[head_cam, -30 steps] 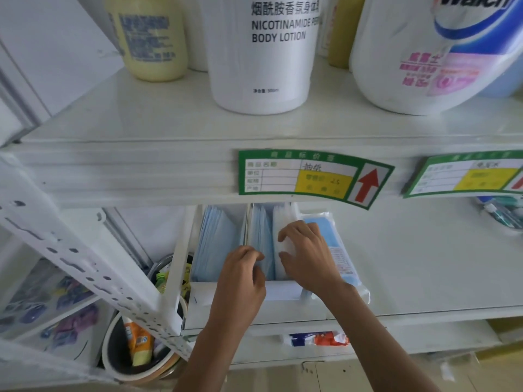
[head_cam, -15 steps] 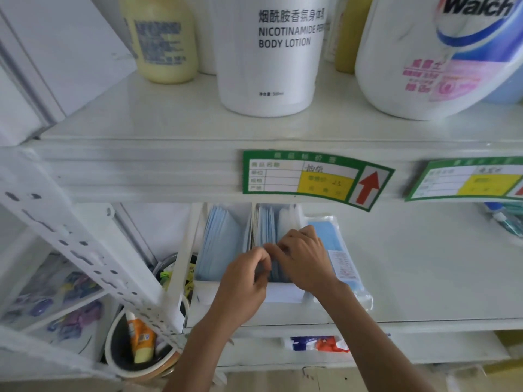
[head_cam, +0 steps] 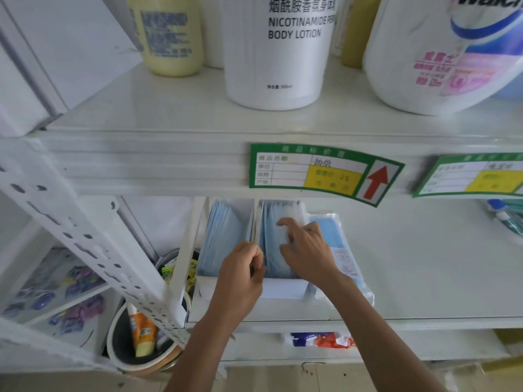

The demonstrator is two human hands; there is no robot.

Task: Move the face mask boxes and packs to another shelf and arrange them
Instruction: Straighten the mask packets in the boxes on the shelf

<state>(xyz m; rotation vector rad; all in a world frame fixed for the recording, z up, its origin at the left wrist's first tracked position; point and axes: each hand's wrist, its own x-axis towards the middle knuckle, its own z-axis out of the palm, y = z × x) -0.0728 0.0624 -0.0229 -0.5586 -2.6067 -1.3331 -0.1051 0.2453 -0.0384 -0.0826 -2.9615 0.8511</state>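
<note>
Two open white boxes stand side by side at the left end of the middle shelf (head_cam: pixel 424 278). The left box (head_cam: pixel 203 287) holds upright blue face masks (head_cam: pixel 222 236). The right box (head_cam: pixel 285 288) holds more blue masks (head_cam: pixel 271 239). A clear pack of blue masks (head_cam: pixel 343 256) lies flat just right of the boxes. My left hand (head_cam: pixel 240 278) pinches the wall between the two boxes at its front. My right hand (head_cam: pixel 307 250) reaches into the right box, fingers curled round the masks there.
On the shelf above stand a white body lotion bottle (head_cam: pixel 278 52), a yellow bottle (head_cam: pixel 169 35) and a large white jug (head_cam: pixel 441 52). Green price tags (head_cam: pixel 322 172) hang on that shelf's edge. Toothbrushes (head_cam: pixel 506 219) lie far right. A round bin (head_cam: pixel 141 340) sits lower left.
My right hand has pushed further back into the right box, over the masks. My left hand has closed on the divider between the boxes and risen slightly.
</note>
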